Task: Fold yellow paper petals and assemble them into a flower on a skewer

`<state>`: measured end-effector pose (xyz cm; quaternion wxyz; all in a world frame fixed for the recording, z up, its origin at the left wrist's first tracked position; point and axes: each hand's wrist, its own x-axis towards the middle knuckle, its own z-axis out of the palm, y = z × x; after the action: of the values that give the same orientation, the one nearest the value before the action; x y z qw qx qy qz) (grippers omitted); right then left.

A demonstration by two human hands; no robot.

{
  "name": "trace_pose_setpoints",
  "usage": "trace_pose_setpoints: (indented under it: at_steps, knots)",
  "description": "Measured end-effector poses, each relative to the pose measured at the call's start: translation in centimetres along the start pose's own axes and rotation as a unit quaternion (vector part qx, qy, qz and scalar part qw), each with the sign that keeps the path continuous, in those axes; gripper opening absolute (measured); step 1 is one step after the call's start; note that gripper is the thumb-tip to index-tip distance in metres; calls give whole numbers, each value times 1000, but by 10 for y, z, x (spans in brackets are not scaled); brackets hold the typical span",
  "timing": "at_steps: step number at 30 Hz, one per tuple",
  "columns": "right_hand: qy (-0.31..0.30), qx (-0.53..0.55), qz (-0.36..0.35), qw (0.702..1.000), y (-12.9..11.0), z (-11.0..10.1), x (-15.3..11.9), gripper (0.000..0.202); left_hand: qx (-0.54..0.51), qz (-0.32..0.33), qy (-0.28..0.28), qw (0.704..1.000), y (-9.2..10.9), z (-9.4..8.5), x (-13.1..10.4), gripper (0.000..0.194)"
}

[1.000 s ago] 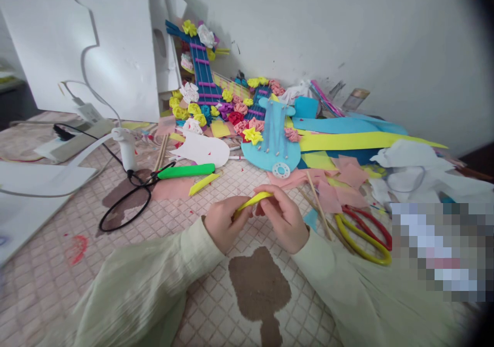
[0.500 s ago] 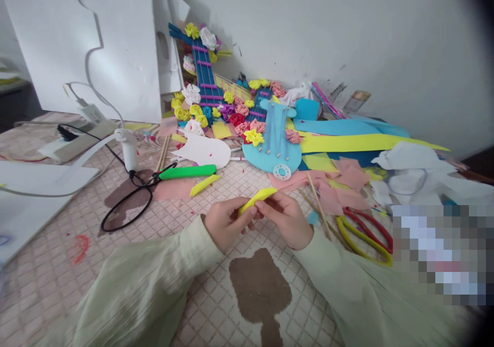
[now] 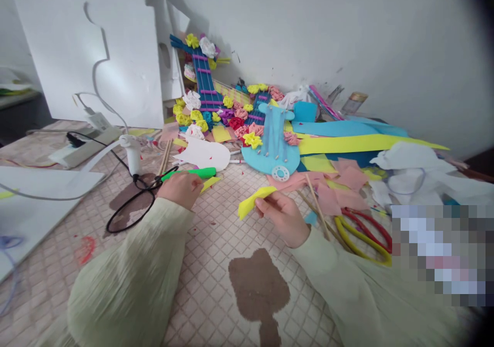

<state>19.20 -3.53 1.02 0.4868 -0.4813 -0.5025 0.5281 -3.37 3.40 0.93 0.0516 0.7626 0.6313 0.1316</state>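
Note:
A folded yellow paper strip is pinched between the thumb and fingers of my right hand, above the table's middle. My left hand is over the near side of a green stick-like tool, beside a second yellow paper strip. The left fingers are curled, and whether they grip anything is hidden. Behind my hands lies a light blue paper guitar shape with a white dotted disc. To its left is a white paper cutout.
A glue gun with black-handled scissors stands at the left near a power strip. Paper flowers pile against the wall. Yellow and red-handled scissors and pink paper lie right.
My left hand has let go of the yellow strip and moved left to the green tool. My right hand still holds the strip, whose left end is now free.

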Motion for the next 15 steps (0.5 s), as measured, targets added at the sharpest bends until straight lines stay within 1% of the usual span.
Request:
trace_pose_setpoints:
  at_steps: [2, 4, 5, 7, 8, 9, 11, 12, 15]
  knots:
    - [0, 3, 2, 1000, 1, 0, 0, 21, -9, 6, 4, 1000, -1, 1, 1, 17]
    - [-8, 7, -2, 1000, 2, 0, 1, 19, -43, 11, 29, 999, 3, 0, 0, 16]
    - [-15, 10, -3, 1000, 3, 0, 1, 19, -77, 13, 47, 996, 7, -1, -1, 16]
    - [-32, 18, 2, 999, 2, 1, 0, 18, -188, 18, 81, 979, 19, -3, -4, 17]
    - [-41, 21, 6, 999, 1, 2, -1, 17, -255, 18, 90, 962, 27, -3, -7, 19]
    - [-49, 24, 9, 998, 0, 3, -2, 17, -320, 16, 88, 943, 34, -2, -10, 20]
    - [-64, 26, 9, 998, -2, 4, -4, 17, -428, 15, 52, 902, 50, 1, -17, 20]
    - [-68, 28, 8, 997, -2, 4, -5, 17, -464, 18, 21, 886, 56, 4, -20, 19]
    - [-56, 16, 2, 998, -1, 4, -7, 19, -534, -16, -57, 843, 69, 11, -26, 18]
